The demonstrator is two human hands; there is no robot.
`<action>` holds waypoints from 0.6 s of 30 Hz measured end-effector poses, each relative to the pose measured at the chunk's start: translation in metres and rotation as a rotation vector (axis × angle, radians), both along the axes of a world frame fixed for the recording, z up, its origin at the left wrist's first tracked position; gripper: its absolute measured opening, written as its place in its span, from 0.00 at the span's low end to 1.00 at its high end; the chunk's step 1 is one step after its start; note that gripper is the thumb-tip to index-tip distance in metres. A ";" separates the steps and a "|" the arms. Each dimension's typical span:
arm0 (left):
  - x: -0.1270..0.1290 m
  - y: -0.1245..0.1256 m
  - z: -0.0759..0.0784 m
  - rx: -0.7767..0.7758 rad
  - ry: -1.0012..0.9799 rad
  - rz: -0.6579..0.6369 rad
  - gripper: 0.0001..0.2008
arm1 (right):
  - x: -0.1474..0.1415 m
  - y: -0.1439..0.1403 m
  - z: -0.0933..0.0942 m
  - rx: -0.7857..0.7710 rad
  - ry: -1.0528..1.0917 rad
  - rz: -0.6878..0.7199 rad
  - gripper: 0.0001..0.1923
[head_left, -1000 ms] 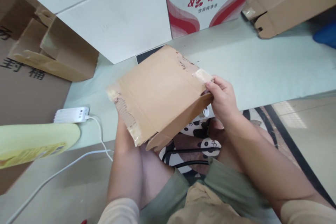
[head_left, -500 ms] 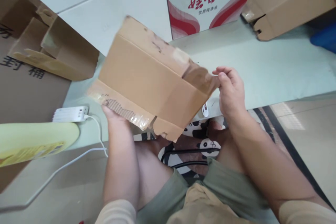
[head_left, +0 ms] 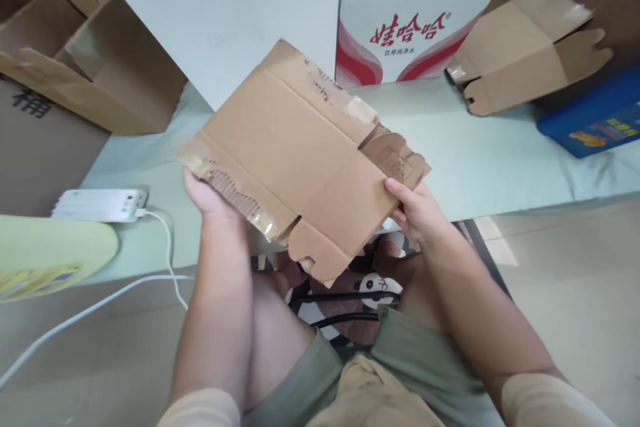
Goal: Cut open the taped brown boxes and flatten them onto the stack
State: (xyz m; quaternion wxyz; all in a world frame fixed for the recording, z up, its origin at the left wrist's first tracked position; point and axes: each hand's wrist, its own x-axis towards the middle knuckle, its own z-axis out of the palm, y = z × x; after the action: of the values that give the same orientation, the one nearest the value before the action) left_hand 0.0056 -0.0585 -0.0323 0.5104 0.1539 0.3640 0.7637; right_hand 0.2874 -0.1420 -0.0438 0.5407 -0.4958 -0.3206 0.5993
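A flattened brown cardboard box [head_left: 295, 147] is held tilted between my two hands, above the front edge of the table and my lap. Its edges are torn, with bits of clear tape and bare corrugation along the lower left side. My left hand [head_left: 210, 197] supports that lower left side from beneath, its fingers hidden under the cardboard. On the right end, my right hand [head_left: 417, 210] pinches the edge, the thumb on top near a folded flap [head_left: 393, 157] and the other fingers below.
A white and red carton [head_left: 415, 33] stands at the back. Open cardboard boxes are at left [head_left: 125, 73] and right [head_left: 525, 53]. A blue package [head_left: 595, 113] lies far right. A white power bank [head_left: 100, 205] with a cable sits left, by a pale yellow-green container [head_left: 55, 247].
My right hand has moved from the flap at the far corner to gripping the right edge. The box lies a little flatter, and the camera view has shifted.
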 end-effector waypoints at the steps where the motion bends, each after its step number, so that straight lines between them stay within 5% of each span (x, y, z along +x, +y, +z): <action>1: 0.000 0.001 0.003 -0.010 -0.036 -0.002 0.22 | -0.001 0.000 0.003 0.008 0.010 -0.026 0.29; 5: -0.009 0.000 0.005 -0.291 -0.148 -0.014 0.19 | 0.004 -0.001 0.014 0.041 0.047 -0.180 0.26; 8: -0.018 -0.002 0.003 -0.361 -0.195 -0.093 0.15 | 0.025 -0.010 0.026 0.066 0.011 -0.445 0.26; 13: -0.021 0.000 -0.002 -0.310 -0.164 -0.142 0.08 | 0.095 -0.036 0.045 0.079 -0.234 -0.967 0.15; 18: -0.016 0.006 -0.011 -0.303 -0.071 -0.158 0.09 | 0.178 -0.019 0.059 0.103 -0.496 -1.130 0.16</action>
State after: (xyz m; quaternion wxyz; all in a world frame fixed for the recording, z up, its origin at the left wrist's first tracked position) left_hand -0.0099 -0.0522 -0.0431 0.5987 0.0765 0.4434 0.6626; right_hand 0.4656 -0.1608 0.0153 0.7072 -0.6866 -0.1530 0.0708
